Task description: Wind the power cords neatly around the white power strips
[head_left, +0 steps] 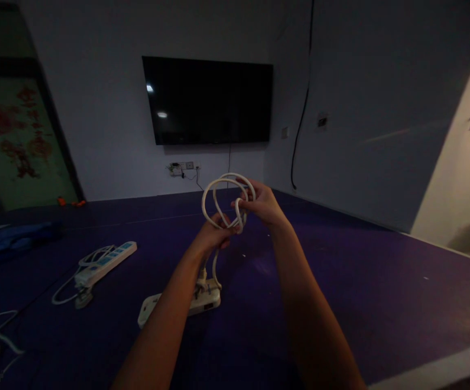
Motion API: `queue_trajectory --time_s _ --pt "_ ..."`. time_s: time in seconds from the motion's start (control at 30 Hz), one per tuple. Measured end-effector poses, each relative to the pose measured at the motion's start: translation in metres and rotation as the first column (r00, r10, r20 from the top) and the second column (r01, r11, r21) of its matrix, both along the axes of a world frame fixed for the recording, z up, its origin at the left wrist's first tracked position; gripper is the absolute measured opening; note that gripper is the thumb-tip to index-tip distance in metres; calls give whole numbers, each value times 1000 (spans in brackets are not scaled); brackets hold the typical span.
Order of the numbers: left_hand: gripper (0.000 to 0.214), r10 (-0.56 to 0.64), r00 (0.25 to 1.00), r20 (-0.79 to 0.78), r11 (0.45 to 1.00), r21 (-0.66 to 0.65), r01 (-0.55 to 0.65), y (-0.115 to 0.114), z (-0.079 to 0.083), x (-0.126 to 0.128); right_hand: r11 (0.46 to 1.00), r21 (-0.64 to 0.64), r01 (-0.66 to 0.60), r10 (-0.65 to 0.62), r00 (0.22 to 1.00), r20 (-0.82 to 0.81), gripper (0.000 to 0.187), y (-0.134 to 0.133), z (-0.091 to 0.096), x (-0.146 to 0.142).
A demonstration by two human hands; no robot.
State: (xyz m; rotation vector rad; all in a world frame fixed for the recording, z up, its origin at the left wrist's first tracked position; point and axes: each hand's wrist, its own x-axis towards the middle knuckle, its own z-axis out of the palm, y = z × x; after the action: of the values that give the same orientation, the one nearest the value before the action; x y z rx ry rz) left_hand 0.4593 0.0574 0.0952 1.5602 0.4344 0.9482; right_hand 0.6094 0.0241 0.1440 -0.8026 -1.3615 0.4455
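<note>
A white power cord point(205, 197) is looped into a coil in the air between my two hands. My left hand point(215, 234) is closed round the lower part of the loops. At the coil's right side, my right hand point(259, 203) pinches the cord between thumb and fingers. From the coil the cord runs down to a white power strip point(208, 304) lying on the purple surface below. My left forearm hides the middle of that strip. A plug point(202, 277) stands at the top of the strip, partly behind my wrist.
To the left lies a second white power strip point(110, 264) with blue sockets and its own coiled cord. A thin white cable point(7, 338) and a dark blue cloth point(19, 238) lie further left. A television point(210, 103) hangs on the wall, and a black cable point(300, 130) hangs near the corner.
</note>
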Motion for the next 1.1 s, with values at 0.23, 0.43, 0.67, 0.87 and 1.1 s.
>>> queue_trajectory --time_s 0.23,0.43,0.67,0.87,1.1 --pt "45 5 985 175 993 -118 16 -1 12 -3 981 21 192 -186 971 -152 53 6 1 -8" --pt "60 174 968 180 983 -91 -160 -3 11 3 943 -8 333 -331 934 -137 54 6 0 -2" --pt "61 389 914 119 913 86 -400 2 1 8 900 -18 436 -436 898 -54 47 12 -6 2" --pt "60 408 906 114 906 70 -417 4 -4 11 856 -15 517 -517 856 2 43 12 -5 -2" --pt "55 434 892 123 901 -35 -433 7 -1 9 933 41 358 -359 933 25 39 7 -2 -4"
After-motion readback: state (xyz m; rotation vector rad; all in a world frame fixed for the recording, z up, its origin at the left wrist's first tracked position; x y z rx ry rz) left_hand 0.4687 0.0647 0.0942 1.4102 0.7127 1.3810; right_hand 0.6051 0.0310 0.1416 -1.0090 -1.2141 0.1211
